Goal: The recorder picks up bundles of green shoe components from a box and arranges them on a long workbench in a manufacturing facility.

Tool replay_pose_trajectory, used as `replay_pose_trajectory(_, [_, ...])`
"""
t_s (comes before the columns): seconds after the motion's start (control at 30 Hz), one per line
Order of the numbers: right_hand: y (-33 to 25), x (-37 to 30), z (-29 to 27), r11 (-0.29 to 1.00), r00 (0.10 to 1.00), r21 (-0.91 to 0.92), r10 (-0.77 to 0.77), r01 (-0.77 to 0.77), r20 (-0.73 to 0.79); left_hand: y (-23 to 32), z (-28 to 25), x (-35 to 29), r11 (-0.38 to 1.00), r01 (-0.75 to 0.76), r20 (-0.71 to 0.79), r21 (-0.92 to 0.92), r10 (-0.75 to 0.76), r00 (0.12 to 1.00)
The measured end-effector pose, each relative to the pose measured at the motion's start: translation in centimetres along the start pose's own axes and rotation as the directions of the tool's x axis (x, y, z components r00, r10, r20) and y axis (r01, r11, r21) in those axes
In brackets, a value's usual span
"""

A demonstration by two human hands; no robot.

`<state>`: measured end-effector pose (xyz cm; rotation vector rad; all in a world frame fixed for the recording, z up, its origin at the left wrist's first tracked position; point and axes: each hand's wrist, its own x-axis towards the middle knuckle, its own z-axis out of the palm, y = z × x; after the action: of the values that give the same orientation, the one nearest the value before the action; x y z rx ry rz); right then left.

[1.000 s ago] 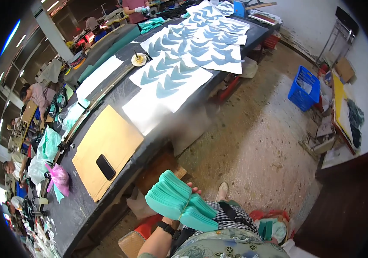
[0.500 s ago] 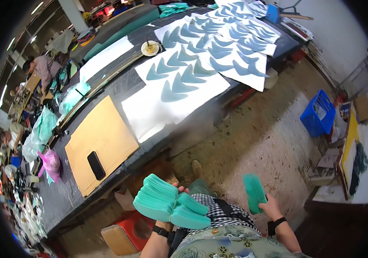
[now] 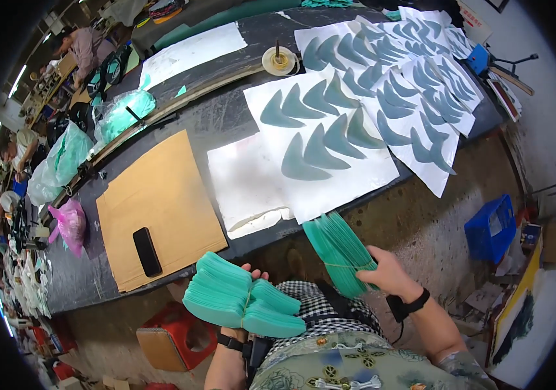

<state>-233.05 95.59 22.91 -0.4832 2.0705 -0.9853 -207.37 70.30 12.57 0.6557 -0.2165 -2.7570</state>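
My left hand [image 3: 256,272] holds a thick bundle of turquoise-green cut pieces [image 3: 222,292], tied round its narrow middle with a thin band. Most of that hand is hidden beneath the bundle; some fingertips show at its far side. My right hand [image 3: 391,275] grips the near end of a second banded bundle of green pieces [image 3: 335,247]. Its pieces are seen edge-on, and its far end reaches up to the table's near edge. Both bundles are in the air in front of my body, apart from each other.
On the dark table [image 3: 180,123] lie white sheets [image 3: 375,172] with grey-blue curved shapes, a brown board [image 3: 161,214] with a black phone [image 3: 146,251], a round dish [image 3: 280,61] and a pink bag [image 3: 70,226]. A red stool [image 3: 183,341] and a blue basket [image 3: 491,227] stand on the floor.
My right hand has brought its bundle up and leftward, from over the floor to near the table edge. The view has shifted, and the left bundle remains held in front of me.
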Motion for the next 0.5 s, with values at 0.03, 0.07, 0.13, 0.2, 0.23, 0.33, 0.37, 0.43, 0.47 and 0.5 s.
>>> replay_pose_trajectory(0.03, [-1.5,1.6,0.0,1.000,1.000,-0.003,0.005,-0.005,0.012,0.3,-0.2,0.4,0.998,-0.036,-0.035,0.047,0.038,0.999])
replay_pose_trajectory(0.07, [-3.0,3.3,0.1,0.999,0.998,0.006,-0.048,0.048,0.047,0.6,0.0,0.7,0.998,-0.036,-0.044,0.042,0.038,0.998])
replay_pose_trajectory(0.13, [-5.7,6.6,0.3,0.995,0.992,0.015,-0.099,0.098,0.085,0.7,0.5,1.0,0.996,-0.087,-0.053,0.001,0.087,0.995])
replay_pose_trajectory(0.2, [-8.3,9.8,1.2,0.983,0.961,0.015,-0.182,0.183,0.210,1.1,0.7,0.8,0.992,-0.126,-0.093,-0.020,0.124,0.988])
replay_pose_trajectory(0.23, [-9.7,11.3,1.7,0.983,0.958,0.011,-0.179,0.181,0.224,1.2,0.6,0.6,0.987,-0.157,-0.124,-0.036,0.151,0.981])
replay_pose_trajectory(0.33, [-12.9,14.8,3.5,0.957,0.894,0.183,-0.279,0.227,0.352,1.5,1.1,-0.2,0.965,-0.253,-0.134,-0.066,0.242,0.961])
replay_pose_trajectory(0.37, [-12.9,16.2,4.2,0.954,0.887,0.245,-0.257,0.171,0.384,1.5,1.2,-0.4,0.953,-0.295,-0.153,-0.074,0.281,0.947])
replay_pose_trajectory(0.43, [-12.4,19.0,5.7,0.950,0.872,0.293,-0.230,0.105,0.433,1.5,1.1,-0.7,0.933,-0.358,-0.178,0.028,0.357,0.917])
replay_pose_trajectory(0.47, [-11.9,20.5,6.6,0.966,0.889,0.255,-0.159,0.049,0.430,1.4,1.1,-0.9,0.905,-0.402,-0.187,0.140,0.423,0.887])
replay_pose_trajectory(0.5, [-11.0,22.0,7.6,0.976,0.902,0.219,-0.089,-0.006,0.422,1.2,1.0,-1.0,0.900,-0.413,-0.199,0.137,0.433,0.879])
